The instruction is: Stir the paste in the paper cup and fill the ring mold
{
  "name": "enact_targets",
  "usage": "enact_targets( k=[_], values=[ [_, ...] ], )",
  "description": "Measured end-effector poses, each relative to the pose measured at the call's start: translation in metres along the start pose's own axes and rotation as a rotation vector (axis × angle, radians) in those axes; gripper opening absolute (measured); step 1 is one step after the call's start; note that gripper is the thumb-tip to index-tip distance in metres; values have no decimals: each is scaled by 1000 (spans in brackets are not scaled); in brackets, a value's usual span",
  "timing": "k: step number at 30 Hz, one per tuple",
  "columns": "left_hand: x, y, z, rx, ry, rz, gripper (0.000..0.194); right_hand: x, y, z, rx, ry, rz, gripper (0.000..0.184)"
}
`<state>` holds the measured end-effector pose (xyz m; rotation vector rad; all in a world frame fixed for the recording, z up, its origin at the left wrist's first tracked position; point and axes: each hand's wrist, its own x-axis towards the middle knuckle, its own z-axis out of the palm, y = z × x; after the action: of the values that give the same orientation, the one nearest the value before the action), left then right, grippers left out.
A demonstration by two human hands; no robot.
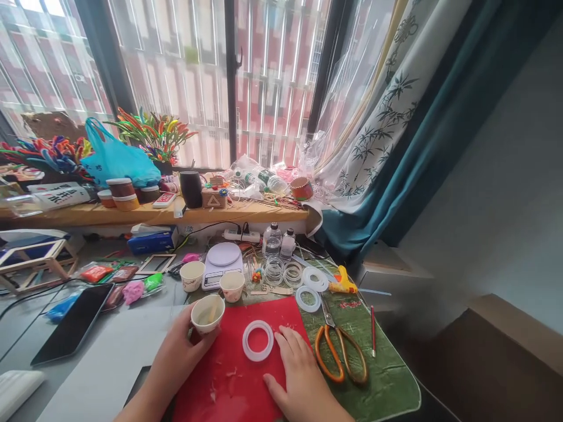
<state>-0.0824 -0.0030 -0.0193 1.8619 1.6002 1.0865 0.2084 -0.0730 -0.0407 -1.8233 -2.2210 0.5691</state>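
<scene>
My left hand (187,350) is wrapped round a white paper cup (208,320) that has a wooden stick (213,308) standing in it. On the red sheet (237,395) lies a whitish ring-shaped mold (258,341). Just right of the ring rests my right hand (295,363), palm down with its fingers spread and nothing held. The tips of its fingers come close to the ring; whether they touch it I cannot tell. Small pale scraps are scattered on the sheet.
Two paper cups (232,286) stand by a kitchen scale (224,262). Right of the sheet are scissors (341,346) with orange handles, two silicone rings (308,299), a yellow glue gun (342,282) and a pencil (373,331). Clear bottles (272,240) stand behind. A tablet (73,322) lies left.
</scene>
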Motion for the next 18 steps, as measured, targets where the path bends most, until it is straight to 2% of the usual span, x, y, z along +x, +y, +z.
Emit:
enact_targets(
  k=[3, 8, 12, 18],
  values=[
    [0, 2, 1, 22, 25, -3, 55, 2, 6, 6, -12, -22, -17, 78],
    [-2, 3, 4, 120, 54, 14, 53, 6, 5, 18, -19, 88, 11, 71],
    [-4, 5, 6, 192, 49, 24, 54, 8, 6, 21, 39, 13, 12, 75],
    [-4, 12, 9, 263, 32, 37, 52, 3, 11, 32, 103, 128, -27, 72]
  ],
)
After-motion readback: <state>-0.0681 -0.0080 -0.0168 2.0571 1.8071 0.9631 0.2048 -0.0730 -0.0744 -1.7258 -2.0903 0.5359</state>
